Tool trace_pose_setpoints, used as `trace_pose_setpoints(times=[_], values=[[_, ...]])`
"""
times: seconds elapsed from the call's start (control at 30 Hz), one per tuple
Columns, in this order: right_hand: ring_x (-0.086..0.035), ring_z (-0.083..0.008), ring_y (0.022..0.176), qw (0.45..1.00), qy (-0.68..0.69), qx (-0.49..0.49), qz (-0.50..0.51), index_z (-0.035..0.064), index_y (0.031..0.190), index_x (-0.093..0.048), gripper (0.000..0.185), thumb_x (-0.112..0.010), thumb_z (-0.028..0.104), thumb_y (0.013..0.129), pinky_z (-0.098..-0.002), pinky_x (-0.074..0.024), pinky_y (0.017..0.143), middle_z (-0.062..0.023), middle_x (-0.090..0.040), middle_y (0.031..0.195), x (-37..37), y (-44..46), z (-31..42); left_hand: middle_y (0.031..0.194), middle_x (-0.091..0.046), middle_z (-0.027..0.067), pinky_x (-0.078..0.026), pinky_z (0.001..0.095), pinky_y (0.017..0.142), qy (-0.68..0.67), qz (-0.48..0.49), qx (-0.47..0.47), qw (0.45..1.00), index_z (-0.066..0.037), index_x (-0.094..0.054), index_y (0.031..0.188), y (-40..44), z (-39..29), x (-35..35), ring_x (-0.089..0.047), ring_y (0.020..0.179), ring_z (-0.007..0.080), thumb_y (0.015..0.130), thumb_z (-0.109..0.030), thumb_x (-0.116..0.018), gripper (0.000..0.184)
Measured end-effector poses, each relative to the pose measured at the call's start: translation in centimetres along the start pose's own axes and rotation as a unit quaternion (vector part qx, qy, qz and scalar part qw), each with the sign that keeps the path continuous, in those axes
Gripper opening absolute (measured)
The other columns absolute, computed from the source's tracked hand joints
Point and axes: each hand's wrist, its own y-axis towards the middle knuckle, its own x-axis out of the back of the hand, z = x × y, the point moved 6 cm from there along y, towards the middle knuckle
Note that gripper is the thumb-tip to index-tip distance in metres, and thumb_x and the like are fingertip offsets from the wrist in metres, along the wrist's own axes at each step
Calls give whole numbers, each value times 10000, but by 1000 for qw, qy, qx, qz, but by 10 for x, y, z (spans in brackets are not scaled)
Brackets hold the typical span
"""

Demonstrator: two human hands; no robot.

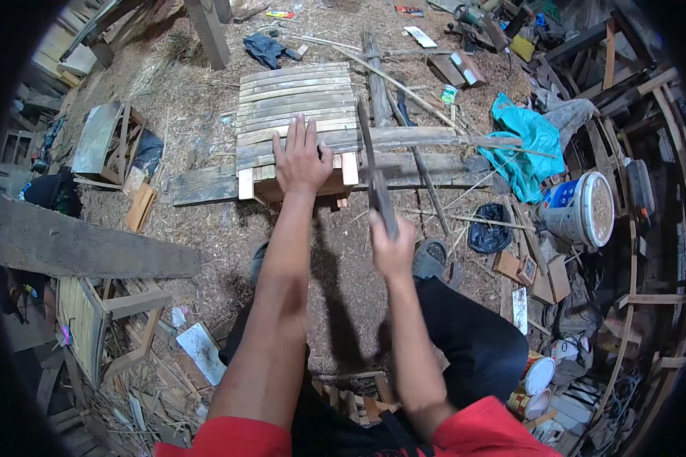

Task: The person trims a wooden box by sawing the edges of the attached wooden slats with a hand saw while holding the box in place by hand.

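Observation:
A small wooden stool-like box (pixel 293 107) with a curved top of thin bamboo-like slats stands before me on wooden planks. My left hand (pixel 301 160) lies flat on the near slats, fingers stretched forward and thumb to the right. Closed around the handle of a hand saw (pixel 381 196) is my right hand (pixel 393 244). Its long dark blade points forward along the right ends of the slats, seen nearly edge-on. Whether the blade touches the slats I cannot tell; its handle is mostly hidden in my fist.
Planks (pixel 427 169) and thin sticks extend right of the box. Farther right are a teal plastic sheet (pixel 530 145), a white bucket (pixel 579 209) and a black plastic bag (pixel 489 228). A heavy beam (pixel 91 240) crosses at left, above a slatted frame (pixel 84 327). Shavings cover the ground.

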Motion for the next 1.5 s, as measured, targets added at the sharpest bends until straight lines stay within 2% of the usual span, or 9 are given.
trace_pose_setpoints(times=[0.13, 0.37, 0.6, 0.7, 0.77, 0.97, 1.1, 1.2, 1.5], values=[[-455, -111, 538, 996, 53, -75, -20, 1, 698, -571, 320, -639, 214, 927, -342, -372, 513, -10, -474, 559, 2, -32, -16, 1503, -471, 108, -206, 526, 1194, 1, 7, 8, 1000, -105, -539, 1396, 5, 1, 2, -430, 1396, 219, 842, -299, -519, 587], [-475, -121, 522, 998, 52, -31, 10, -3, 706, -594, 335, -631, 252, 919, -345, -382, 512, -44, -519, 548, -19, 68, -13, 1507, -468, 99, -200, 525, 1196, 8, 8, 8, 1000, -118, -533, 1405, 0, -1, 2, -434, 1392, 218, 846, -303, -518, 588], [-460, -104, 537, 994, 69, -64, -46, 20, 667, -578, 327, -646, 209, 925, -320, -367, 508, -8, -494, 560, 0, -34, -23, 1503, -471, 107, -236, 551, 1175, 2, 15, 8, 1000, -105, -538, 1395, 3, 0, 2, -428, 1398, 239, 841, -306, -527, 589], [-443, -113, 545, 999, 34, -1, -17, 5, 676, -565, 355, -646, 248, 922, -327, -359, 517, -14, -499, 568, -16, 40, -13, 1480, -490, 123, -227, 552, 1175, -4, -6, -2, 1000, -79, -557, 1368, 0, -1, 3, -430, 1392, 233, 843, -321, -530, 579], [-455, -116, 536, 995, 67, -75, 12, 12, 691, -595, 361, -636, 289, 917, -343, -366, 512, -22, -523, 573, -20, 76, -21, 1487, -483, 122, -233, 552, 1172, -5, -5, 0, 1000, -83, -560, 1367, -2, -1, 3, -430, 1392, 235, 841, -319, -531, 577], [-463, -107, 547, 997, 50, -38, -45, -7, 708, -606, 307, -660, 222, 904, -337, -380, 519, -22, -456, 552, 5, -32, -14, 1490, -482, 114, -237, 552, 1171, -6, -13, 4, 1000, -91, -561, 1371, 4, 1, 1, -438, 1385, 236, 833, -318, -537, 584], [-471, -118, 563, 998, -33, -43, -21, -18, 730, -607, 329, -645, 254, 911, -350, -385, 535, -57, -479, 560, -4, 11, -2, 1474, -497, 125, -242, 549, 1171, -11, -23, -5, 1000, -88, -566, 1365, 2, 1, 1, -456, 1370, 241, 831, -315, -533, 582], [-456, -75, 475, 995, 99, -22, -10, 47, 657, -566, 314, -633, 207, 919, -280, -329, 449, 31, -497, 555, -24, 73, -14, 1477, -492, 126, -250, 553, 1167, -11, -20, -2, 1000, -84, -566, 1362, -2, -1, 2, -454, 1369, 239, 827, -315, -540, 583], [-436, -94, 543, 997, 47, -42, -40, 7, 693, -562, 325, -645, 216, 928, -327, -360, 513, -16, -471, 554, 5, -27, -28, 1469, -507, 127, -257, 540, 1166, -11, -17, 1, 1000, -95, -586, 1349, 3, 1, 2, -474, 1362, 248, 851, -281, -534, 534]])
